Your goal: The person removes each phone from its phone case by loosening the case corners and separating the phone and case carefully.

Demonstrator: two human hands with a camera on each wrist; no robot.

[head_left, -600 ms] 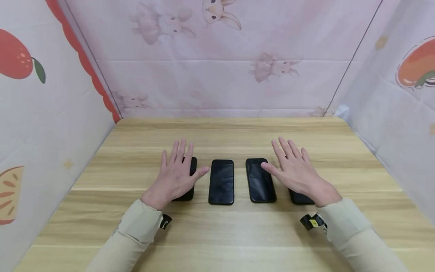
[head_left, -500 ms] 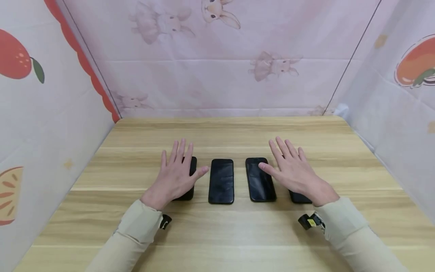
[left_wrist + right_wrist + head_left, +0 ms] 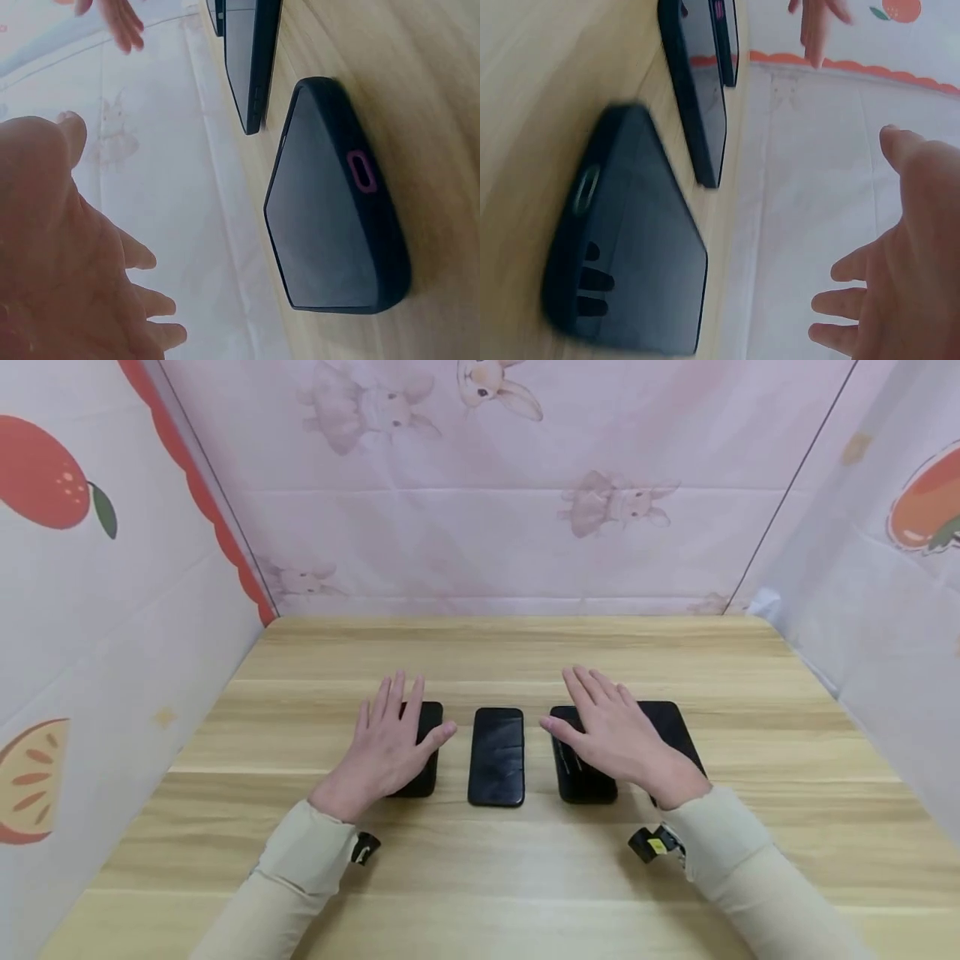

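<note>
Several black smartphones lie face up in a row. My left hand (image 3: 386,745) is spread flat above the leftmost phone (image 3: 431,727), partly hiding it. In the left wrist view, a gap separates the palm from that phone (image 3: 319,210), whose port has a purple rim. The second phone (image 3: 497,756) lies uncovered between the hands. Over the third phone (image 3: 587,787), my right hand (image 3: 611,731) hovers with straight fingers, covering its upper right part. Behind that wrist the rightmost phone (image 3: 670,724) is partly hidden. The right wrist view shows fingers reflected in a phone's screen (image 3: 645,247).
The phones rest on a wood-grain table (image 3: 480,877). A pink cloth with rabbit prints (image 3: 450,543) hangs behind it, and white fruit-printed cloths (image 3: 135,635) stand on both sides. Black wrist cameras (image 3: 651,843) hang beneath the cuffs.
My right hand has shifted left, from the rightmost phone towards the third, and more of the rightmost phone shows. My left hand has stayed nearly still. The head view has turned slightly.
</note>
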